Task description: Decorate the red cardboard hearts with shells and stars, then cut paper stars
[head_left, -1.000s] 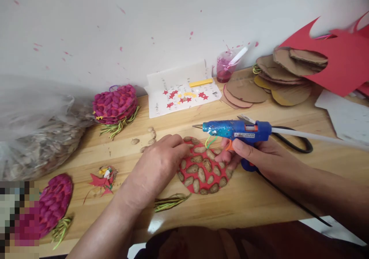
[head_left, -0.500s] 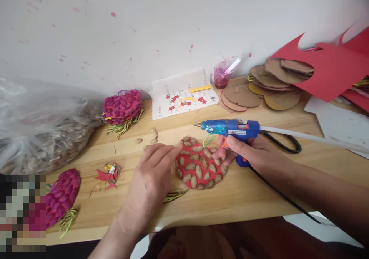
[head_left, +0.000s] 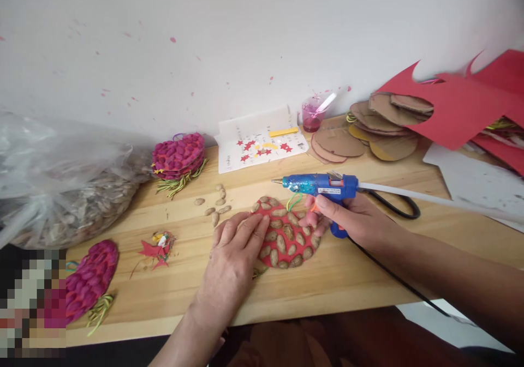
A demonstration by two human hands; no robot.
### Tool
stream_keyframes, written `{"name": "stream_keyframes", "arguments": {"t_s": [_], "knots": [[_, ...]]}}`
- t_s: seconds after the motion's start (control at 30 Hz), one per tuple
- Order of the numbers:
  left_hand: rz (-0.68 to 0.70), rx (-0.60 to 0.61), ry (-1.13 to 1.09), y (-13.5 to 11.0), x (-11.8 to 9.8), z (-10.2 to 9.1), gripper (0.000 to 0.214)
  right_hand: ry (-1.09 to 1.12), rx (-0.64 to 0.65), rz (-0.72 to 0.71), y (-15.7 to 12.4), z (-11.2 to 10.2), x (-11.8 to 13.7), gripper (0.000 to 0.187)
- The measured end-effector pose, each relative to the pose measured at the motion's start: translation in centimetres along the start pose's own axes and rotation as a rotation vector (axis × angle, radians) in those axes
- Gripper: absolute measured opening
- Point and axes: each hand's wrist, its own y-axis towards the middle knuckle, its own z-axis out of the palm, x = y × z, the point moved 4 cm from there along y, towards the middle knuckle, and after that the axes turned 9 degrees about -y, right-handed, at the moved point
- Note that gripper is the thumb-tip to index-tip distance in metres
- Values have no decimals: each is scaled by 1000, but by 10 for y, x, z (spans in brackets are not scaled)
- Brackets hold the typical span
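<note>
A red disc [head_left: 272,247] studded with peanuts [head_left: 280,244] lies on the wooden table, with a green cord loop [head_left: 293,201] at its upper edge. My left hand [head_left: 237,241] rests on the disc's left side, fingers stretched out and slightly bent over the peanuts there; what is under the fingertips is hidden. Above the disc's right edge, my right hand [head_left: 344,214] grips a blue hot glue gun [head_left: 319,186], its nozzle pointing left. A white glue stick [head_left: 393,190] sticks out of its back. Several loose peanuts [head_left: 215,218] lie left of the disc.
A plastic bag of peanuts [head_left: 82,192] stands at left. Pink-painted discs [head_left: 178,153] with tassels, red paper scraps [head_left: 154,248], a sheet with small stars [head_left: 233,160], a cup of pink liquid [head_left: 311,121], cardboard discs [head_left: 339,139] and red paper [head_left: 458,105] surround the work. The gun's black cord [head_left: 393,273] trails off right.
My left hand has moved right, from the disc's left edge onto its peanuts, uncovering more loose peanuts behind. My right hand still holds the glue gun in much the same place. The view has shifted slightly.
</note>
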Motion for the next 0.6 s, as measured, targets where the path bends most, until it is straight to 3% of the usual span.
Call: {"name": "stream_keyframes", "arguments": {"t_s": [0.6], "knots": [[-46, -9, -104, 6, 0, -2, 42, 30, -29, 55, -2, 2, 4, 40]]}}
